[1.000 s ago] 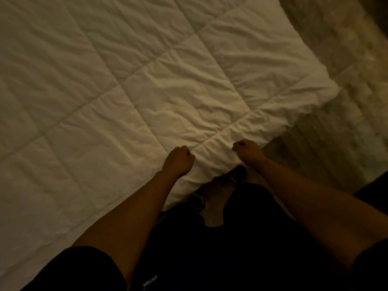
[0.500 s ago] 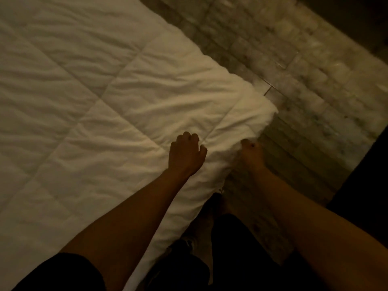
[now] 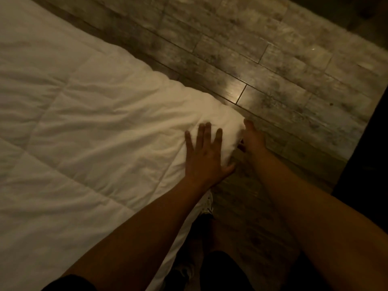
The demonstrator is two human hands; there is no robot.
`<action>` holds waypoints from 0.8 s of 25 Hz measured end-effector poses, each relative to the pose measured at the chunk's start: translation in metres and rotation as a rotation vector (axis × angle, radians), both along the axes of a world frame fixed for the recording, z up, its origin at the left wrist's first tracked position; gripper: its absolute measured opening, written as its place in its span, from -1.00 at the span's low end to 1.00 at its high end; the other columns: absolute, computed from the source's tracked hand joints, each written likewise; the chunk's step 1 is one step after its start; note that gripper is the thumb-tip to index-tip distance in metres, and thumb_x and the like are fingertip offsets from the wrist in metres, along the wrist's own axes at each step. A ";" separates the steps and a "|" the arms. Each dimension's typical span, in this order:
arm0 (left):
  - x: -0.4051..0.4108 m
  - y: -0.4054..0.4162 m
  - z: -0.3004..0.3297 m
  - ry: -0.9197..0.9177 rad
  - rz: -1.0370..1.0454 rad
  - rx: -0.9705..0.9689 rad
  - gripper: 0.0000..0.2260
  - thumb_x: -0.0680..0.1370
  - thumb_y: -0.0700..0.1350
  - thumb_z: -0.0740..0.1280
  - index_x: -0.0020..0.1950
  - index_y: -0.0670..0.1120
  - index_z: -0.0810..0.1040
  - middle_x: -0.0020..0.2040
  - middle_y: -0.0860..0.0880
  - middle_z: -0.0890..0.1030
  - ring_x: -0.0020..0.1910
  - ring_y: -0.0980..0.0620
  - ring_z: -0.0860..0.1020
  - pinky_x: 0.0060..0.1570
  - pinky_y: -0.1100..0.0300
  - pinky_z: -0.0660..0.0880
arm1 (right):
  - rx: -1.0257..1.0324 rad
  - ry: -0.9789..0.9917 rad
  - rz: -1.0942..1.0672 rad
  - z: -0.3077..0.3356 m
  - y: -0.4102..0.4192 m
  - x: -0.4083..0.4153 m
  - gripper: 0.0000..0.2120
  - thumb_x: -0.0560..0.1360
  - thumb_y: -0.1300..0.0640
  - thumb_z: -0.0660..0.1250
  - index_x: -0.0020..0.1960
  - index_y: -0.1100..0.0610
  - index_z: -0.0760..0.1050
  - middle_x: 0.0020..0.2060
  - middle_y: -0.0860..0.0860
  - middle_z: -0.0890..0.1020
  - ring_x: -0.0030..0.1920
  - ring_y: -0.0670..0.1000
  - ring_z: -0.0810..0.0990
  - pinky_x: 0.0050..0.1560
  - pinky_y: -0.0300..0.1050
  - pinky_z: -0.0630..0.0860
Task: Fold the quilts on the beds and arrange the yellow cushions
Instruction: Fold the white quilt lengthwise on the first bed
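Observation:
A white stitched quilt (image 3: 88, 131) covers the bed and fills the left half of the view. Its near corner (image 3: 226, 122) bulges over the bed's edge. My left hand (image 3: 204, 156) lies flat on top of that corner, fingers spread. My right hand (image 3: 253, 139) is at the corner's right side, thumb up against the fabric and fingers tucked beneath it. The light is dim. No yellow cushion is in view.
A grey wood-look plank floor (image 3: 273, 66) runs along the right side of the bed. Something dark (image 3: 365, 156) stands at the right edge. My legs and a shoe (image 3: 206, 204) are below the quilt's corner.
My view has swung right along the quilt's edge to its corner. My left hand went from a fist to flat and spread on the quilt. My right hand followed the edge to the corner.

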State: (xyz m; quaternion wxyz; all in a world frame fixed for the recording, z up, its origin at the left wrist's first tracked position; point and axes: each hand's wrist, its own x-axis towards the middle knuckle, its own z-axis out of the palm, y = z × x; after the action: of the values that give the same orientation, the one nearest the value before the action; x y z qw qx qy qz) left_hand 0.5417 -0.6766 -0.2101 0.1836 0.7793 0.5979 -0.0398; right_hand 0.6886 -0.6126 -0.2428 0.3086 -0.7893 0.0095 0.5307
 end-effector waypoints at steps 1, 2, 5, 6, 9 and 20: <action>0.003 0.000 -0.006 0.036 -0.002 -0.012 -0.09 0.38 0.43 0.19 0.58 -0.09 0.18 0.58 -0.28 0.09 0.59 -0.23 0.01 0.44 -0.37 -0.06 | -0.005 0.025 -0.014 -0.008 0.006 0.004 -0.48 0.45 -0.19 0.35 0.28 0.10 0.50 0.09 0.10 0.62 0.05 0.14 0.61 0.12 0.13 0.59; 0.004 -0.002 -0.011 0.071 -0.016 -0.016 -0.08 0.38 0.41 0.22 0.59 -0.09 0.14 0.59 -0.30 0.05 0.59 -0.25 -0.03 0.42 -0.39 -0.06 | -0.012 0.054 -0.022 -0.013 0.011 0.006 -0.49 0.44 -0.19 0.36 0.27 0.09 0.50 0.09 0.09 0.62 0.04 0.14 0.62 0.11 0.13 0.60; 0.005 -0.004 -0.021 0.133 -0.069 -0.008 -0.11 0.42 0.29 0.31 0.60 -0.11 0.08 0.59 -0.31 -0.01 0.58 -0.28 -0.08 0.41 -0.42 -0.06 | -0.036 0.190 -0.071 -0.029 0.026 0.012 -0.50 0.40 -0.11 0.45 0.28 0.04 0.50 0.10 0.09 0.63 0.04 0.15 0.63 -0.05 0.08 0.63; 0.004 -0.004 -0.022 0.138 -0.077 -0.002 -0.13 0.43 0.26 0.32 0.60 -0.11 0.08 0.59 -0.31 -0.01 0.58 -0.27 -0.08 0.40 -0.42 -0.05 | -0.044 0.234 -0.089 -0.035 0.030 0.014 -0.51 0.39 -0.08 0.47 0.28 0.03 0.51 0.11 0.09 0.64 0.04 0.15 0.63 -0.12 0.06 0.63; 0.005 -0.004 -0.020 0.147 -0.083 -0.003 -0.17 0.44 0.21 0.31 0.60 -0.11 0.10 0.59 -0.29 0.01 0.59 -0.26 -0.06 0.41 -0.41 -0.05 | -0.064 0.309 -0.145 -0.035 0.040 0.014 -0.53 0.38 -0.04 0.49 0.25 0.07 0.53 0.09 0.12 0.66 0.03 0.14 0.65 -0.21 0.02 0.61; -0.006 -0.002 0.007 -0.140 0.024 -0.081 -0.36 0.45 0.00 0.08 0.56 -0.03 0.26 0.56 -0.14 0.26 0.55 -0.13 0.20 0.48 -0.28 0.08 | 0.202 0.385 -0.285 0.025 0.054 -0.001 -0.38 0.41 -0.36 0.31 0.30 0.03 0.50 0.13 0.09 0.67 0.09 0.12 0.64 -0.09 0.05 0.61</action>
State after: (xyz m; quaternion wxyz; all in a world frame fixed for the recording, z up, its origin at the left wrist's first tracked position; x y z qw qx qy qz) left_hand 0.5359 -0.6783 -0.2030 0.2569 0.7647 0.5909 -0.0072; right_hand 0.6872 -0.5587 -0.2173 0.4502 -0.6295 0.1262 0.6206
